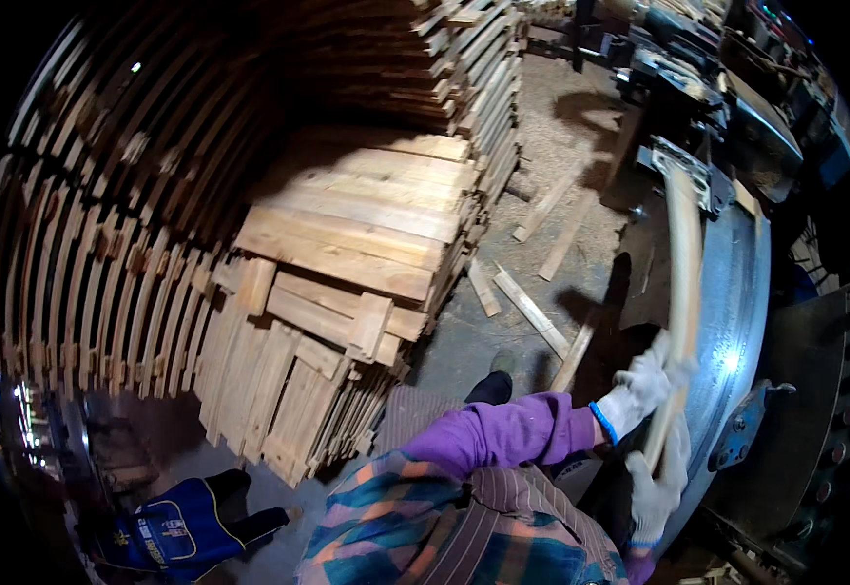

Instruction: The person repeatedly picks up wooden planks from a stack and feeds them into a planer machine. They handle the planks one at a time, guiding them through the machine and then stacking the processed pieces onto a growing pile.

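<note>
Over the near edge of the steel worktop (732, 312), a long pale wooden strip (683, 258) runs from the metal machine fitting (714, 185) back to two white-gloved hands. Fingers wrapped across it, the left hand (647, 378) holds the strip partway along; the right hand (661, 480) is at its near end, though blur hides whether it is closed or merely cupping. The step looks like guiding the strip lengthwise at the machine. Moving it further would call for both hands keeping it straight, with fingers well clear of the fitting.
</note>
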`<state>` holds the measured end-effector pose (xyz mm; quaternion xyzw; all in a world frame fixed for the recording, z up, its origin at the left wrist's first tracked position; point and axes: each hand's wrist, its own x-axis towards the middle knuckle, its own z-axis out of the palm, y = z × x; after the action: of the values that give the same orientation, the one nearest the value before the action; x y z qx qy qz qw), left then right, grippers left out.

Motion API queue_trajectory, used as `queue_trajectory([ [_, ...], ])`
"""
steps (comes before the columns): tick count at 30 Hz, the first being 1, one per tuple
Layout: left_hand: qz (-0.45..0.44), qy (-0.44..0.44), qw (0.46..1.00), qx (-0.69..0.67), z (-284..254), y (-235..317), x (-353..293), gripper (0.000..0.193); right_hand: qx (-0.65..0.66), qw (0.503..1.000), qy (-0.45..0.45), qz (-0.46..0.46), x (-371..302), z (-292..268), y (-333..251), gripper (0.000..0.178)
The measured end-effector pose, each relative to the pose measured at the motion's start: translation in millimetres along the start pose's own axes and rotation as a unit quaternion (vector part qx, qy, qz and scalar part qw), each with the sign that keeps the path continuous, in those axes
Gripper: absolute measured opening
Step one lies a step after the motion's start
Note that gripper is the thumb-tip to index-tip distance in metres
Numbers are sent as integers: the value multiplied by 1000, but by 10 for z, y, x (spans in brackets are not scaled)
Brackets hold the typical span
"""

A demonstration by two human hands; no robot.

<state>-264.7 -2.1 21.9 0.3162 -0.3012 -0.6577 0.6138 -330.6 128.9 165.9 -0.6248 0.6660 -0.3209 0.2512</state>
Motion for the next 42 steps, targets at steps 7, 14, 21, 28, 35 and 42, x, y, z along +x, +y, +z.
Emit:
queue_trajectory([
  [7,120,551,675,476,-2792,2218,169,70,-427,888,71,154,-442,146,669,58],
  [14,31,565,813,140,-4583,2781,-146,60,-484,860,128,-101,1795,-13,1721,40],
  [21,156,373,913,57,-2215,2594,-589,46,-485,837,202,-154,3750,-237,2672,29],
  [28,-82,43,996,10,-710,1983,-232,45,158,968,-158,-115,1628,114,-286,72],
  [35,-101,-236,960,-114,16,1137,-591,48,-120,972,98,-178,-187,8,-251,75],
  [42,-208,-76,972,75,670,820,-897,55,115,989,82,45,-1012,-288,288,71],
])
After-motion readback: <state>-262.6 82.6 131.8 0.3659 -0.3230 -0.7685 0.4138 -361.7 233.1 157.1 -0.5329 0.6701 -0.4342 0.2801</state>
